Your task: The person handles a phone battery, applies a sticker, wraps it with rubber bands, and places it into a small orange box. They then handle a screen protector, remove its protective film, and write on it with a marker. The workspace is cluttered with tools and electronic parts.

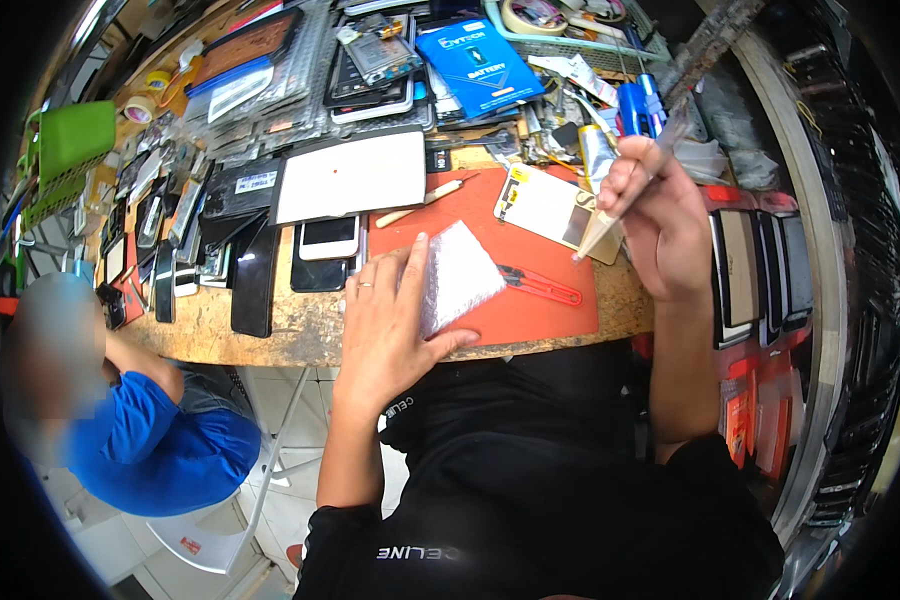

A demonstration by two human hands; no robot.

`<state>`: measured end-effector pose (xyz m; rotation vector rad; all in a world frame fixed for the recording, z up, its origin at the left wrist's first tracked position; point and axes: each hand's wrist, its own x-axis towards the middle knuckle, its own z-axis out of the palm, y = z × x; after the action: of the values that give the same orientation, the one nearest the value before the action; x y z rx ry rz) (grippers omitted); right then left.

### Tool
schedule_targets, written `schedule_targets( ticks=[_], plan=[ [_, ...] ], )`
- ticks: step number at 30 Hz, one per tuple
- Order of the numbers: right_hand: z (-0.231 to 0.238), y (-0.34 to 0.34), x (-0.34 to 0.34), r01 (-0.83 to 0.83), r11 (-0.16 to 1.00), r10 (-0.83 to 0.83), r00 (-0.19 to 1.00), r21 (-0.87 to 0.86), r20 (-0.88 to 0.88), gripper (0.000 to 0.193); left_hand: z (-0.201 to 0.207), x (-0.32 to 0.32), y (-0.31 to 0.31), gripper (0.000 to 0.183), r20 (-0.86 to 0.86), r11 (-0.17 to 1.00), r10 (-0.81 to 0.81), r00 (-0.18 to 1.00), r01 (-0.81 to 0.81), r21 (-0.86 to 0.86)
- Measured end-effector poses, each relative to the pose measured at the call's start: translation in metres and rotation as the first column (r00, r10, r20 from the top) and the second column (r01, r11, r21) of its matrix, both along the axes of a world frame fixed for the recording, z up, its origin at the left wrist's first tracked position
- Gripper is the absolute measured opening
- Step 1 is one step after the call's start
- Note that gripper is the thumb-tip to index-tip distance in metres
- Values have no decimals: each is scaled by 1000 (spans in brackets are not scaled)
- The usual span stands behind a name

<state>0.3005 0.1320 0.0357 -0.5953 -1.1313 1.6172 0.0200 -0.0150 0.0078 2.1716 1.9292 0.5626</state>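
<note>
My left hand (390, 310) lies on a small, flat packet in clear bubble wrap (462, 275), its fingers stretched out along the left side and its thumb at the lower edge. Raised above the right side of the work mat, my right hand (660, 215) has its fingers closed around a thin, whitish see-through strip (602, 228). What kind of strip it is I cannot make out. Red-handled thread snips (542, 284) lie just right of the packet. Behind them rests a white and yellow card package (545, 205), partly below the strip.
An orange-red mat (560, 318) covers the worn wooden bench (300, 345). A wooden-handled tool (420, 204) lies behind the packet. Phones (328, 238), a white panel (355, 175) and a blue battery packet (480, 68) crowd the back. A person in blue (170, 430) sits at left.
</note>
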Motion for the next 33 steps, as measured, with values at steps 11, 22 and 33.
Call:
schedule_targets(
  ticks=[11,22,33],
  plan=[
    [-8,-20,-41,-149,969,81,945,-196,-318,67,5,2,-1,99,201,995,-57,978,39,91],
    [-11,-30,-74,26,999,-28,997,-25,-75,59,15,20,10,93,343,984,-158,926,120,129],
    [-42,-74,-78,-106,994,101,987,33,128,68,12,0,-1,89,316,986,-69,946,16,168]
  ],
)
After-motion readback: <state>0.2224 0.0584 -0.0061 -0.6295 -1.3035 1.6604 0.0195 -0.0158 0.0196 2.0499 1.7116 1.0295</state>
